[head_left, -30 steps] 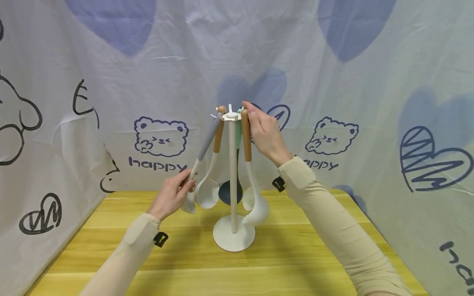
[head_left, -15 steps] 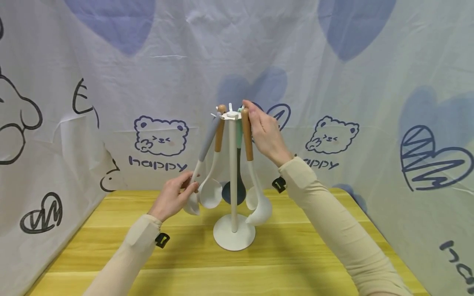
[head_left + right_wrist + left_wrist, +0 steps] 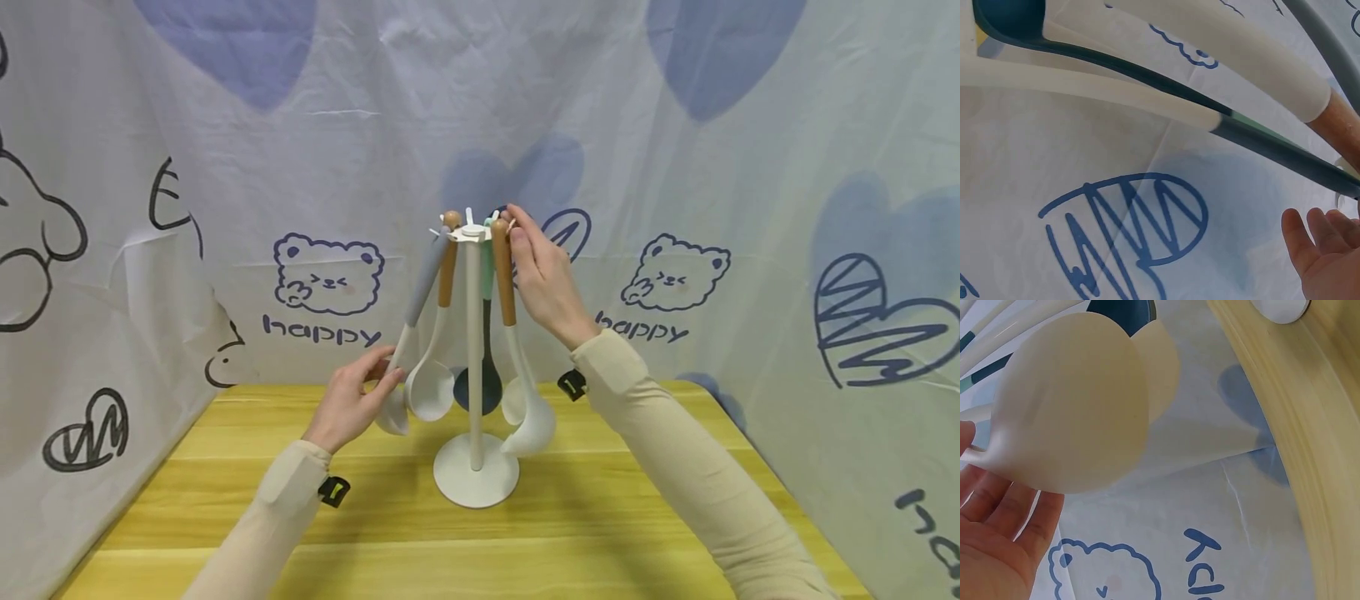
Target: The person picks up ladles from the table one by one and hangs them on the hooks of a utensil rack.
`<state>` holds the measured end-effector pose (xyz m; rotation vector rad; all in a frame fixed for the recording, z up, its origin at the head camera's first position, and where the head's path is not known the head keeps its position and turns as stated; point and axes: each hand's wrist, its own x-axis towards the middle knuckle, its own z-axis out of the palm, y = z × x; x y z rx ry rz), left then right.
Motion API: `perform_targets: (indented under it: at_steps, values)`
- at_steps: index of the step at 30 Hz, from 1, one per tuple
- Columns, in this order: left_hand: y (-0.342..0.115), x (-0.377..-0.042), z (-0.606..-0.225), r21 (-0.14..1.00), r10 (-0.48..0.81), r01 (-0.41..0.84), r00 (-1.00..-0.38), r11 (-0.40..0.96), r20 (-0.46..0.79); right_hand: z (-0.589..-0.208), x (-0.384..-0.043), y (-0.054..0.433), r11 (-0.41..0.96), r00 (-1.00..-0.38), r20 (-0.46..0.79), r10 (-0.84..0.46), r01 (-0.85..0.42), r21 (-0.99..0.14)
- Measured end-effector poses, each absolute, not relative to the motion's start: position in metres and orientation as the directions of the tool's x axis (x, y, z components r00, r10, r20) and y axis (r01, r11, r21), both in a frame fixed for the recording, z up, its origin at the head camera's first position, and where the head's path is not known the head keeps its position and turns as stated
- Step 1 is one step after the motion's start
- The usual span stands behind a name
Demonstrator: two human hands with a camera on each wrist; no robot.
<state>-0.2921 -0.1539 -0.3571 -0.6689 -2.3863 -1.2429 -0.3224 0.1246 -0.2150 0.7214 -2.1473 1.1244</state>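
A white utensil stand [image 3: 475, 358] holds several hanging ladles and spoons. My left hand [image 3: 352, 398] pinches the white neck of a grey-handled ladle [image 3: 424, 283], just above its bowl. In the left wrist view that rounded bowl [image 3: 1072, 406] fills the upper left, with the fingers [image 3: 1038, 525] beneath the neck. My right hand [image 3: 547, 275] is at the top of the stand, its fingertips right beside the upper end of a wooden-handled ladle [image 3: 504, 275]. The right wrist view shows its fingers [image 3: 1300, 237] fairly straight, under a dark handle [image 3: 1285, 153]; its thumb is hidden there.
Behind these hang another wooden-handled white ladle [image 3: 431, 392], a navy ladle [image 3: 480, 387] with a mint handle, and a pale utensil [image 3: 514, 402]. The stand's round base [image 3: 476, 492] rests on a wood-grain table [image 3: 420, 554]. Printed cloth [image 3: 480, 92] encloses the back and sides.
My right hand has shifted slightly right, its fingertips drawing back from the wooden handle's top. The hanging utensils have swung slightly right. The left hand keeps its hold on the grey-handled ladle.
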Motion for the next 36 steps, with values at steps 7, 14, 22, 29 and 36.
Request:
perform_targets:
  at_steps: [7, 14, 22, 29, 36]
  values:
    - [-0.154, -0.293, -0.358, 0.665, 0.214, 0.558, -0.821, 0.496, 0.529, -0.228, -0.323, 0.133, 0.499, -0.695, 0.694, -0.188, -0.676, -0.542]
    - [-0.155, -0.286, -0.361, 0.704, 0.168, 0.536, -0.835, 0.466, 0.524, -0.25, -0.322, 0.145, 0.529, -0.742, 0.647, -0.176, -0.625, -0.573]
    - [-0.161, -0.28, -0.368, 0.724, 0.09, 0.52, -0.835, 0.453, 0.543, -0.278, -0.321, 0.163, 0.525, -0.793, 0.587, -0.164, -0.574, -0.628]
    - [-0.164, -0.27, -0.38, 0.754, 0.057, 0.485, -0.854, 0.443, 0.516, -0.3, -0.311, 0.178, 0.574, -0.835, 0.506, -0.215, -0.527, -0.627]
    - [-0.167, -0.265, -0.386, 0.728, 0.036, 0.502, -0.833, 0.468, 0.552, -0.319, -0.303, 0.192, 0.595, -0.845, 0.473, -0.249, -0.519, -0.614]
